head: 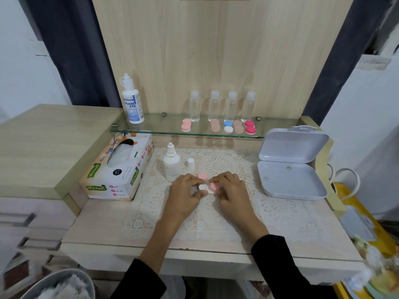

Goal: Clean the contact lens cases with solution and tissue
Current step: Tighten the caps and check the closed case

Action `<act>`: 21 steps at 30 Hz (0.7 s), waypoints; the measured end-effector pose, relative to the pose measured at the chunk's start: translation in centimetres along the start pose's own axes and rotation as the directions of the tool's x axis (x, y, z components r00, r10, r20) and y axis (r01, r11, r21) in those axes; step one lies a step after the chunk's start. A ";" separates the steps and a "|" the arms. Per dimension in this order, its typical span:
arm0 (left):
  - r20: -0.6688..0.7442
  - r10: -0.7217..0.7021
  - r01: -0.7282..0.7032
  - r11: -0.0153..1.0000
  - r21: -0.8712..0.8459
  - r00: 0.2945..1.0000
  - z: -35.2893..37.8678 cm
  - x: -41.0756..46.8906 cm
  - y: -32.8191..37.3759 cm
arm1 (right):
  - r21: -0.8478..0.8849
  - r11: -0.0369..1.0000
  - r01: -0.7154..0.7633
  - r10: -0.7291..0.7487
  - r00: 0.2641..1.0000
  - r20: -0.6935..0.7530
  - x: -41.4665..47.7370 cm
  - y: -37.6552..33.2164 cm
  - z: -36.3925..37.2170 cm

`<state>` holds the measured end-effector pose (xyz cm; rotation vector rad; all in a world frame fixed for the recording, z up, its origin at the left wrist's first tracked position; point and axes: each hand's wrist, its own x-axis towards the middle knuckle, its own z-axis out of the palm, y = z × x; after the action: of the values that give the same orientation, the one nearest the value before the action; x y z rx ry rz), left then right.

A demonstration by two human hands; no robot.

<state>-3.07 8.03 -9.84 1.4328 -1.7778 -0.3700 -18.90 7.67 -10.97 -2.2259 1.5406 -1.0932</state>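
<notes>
The lens case [208, 187] lies between the hands, long axis nine to three. The left hand [183, 195] pinches its white end and the right hand [231, 190] grips its pink-capped end. A loose cap [202, 175] lies at twelve, and the bottle [171, 167] at ten is nearer the left hand.

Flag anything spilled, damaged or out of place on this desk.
Nothing stands out. The small bottle stands uncapped, its white cap beside it, and one pink lid lies loose by the lens case the left hand and right hand hold; no spill shows.
</notes>
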 end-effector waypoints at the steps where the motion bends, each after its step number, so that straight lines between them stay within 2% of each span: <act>1: 0.000 -0.002 0.002 1.000 -0.001 1.000 0.0 0.0 0.0 | 0.062 0.998 -0.024 0.026 0.999 -0.024 0.1 0.0 0.0; 4: 0.000 -0.003 0.003 1.000 -0.005 1.000 0.1 0.0 0.0 | 0.260 0.956 -0.132 0.160 0.983 -0.090 0.4 0.0 -0.2; 6: -0.003 0.002 -0.002 1.000 0.000 1.000 0.0 0.0 0.0 | 0.337 0.920 -0.198 0.236 0.969 -0.073 0.7 0.0 -0.2; 8: -0.005 0.005 -0.005 1.000 0.003 1.000 0.0 0.1 -0.1 | 0.306 0.925 -0.226 0.254 0.966 -0.054 1.2 0.1 -0.1; 12: -0.005 0.004 -0.004 1.000 -0.001 1.000 0.0 0.0 0.0 | 0.079 0.964 -0.253 0.250 0.967 0.044 2.8 0.7 0.0; 16: -0.002 0.010 -0.010 1.000 0.005 1.000 0.0 0.0 0.0 | -0.067 0.974 -0.216 0.221 0.972 0.075 3.5 0.8 0.2; 19: -0.003 0.007 -0.007 1.000 0.003 1.000 0.0 0.0 -0.1 | -0.009 0.979 -0.203 0.203 0.976 0.079 3.1 0.8 0.1; 21: -0.001 0.010 -0.010 1.000 0.003 1.000 -0.1 0.0 -0.1 | 0.161 0.961 -0.225 0.222 0.974 0.038 2.5 0.7 -0.1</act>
<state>-2.96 8.06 -9.84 1.4251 -1.7853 -0.3615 -19.05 5.18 -10.12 -1.8969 1.5858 -1.0839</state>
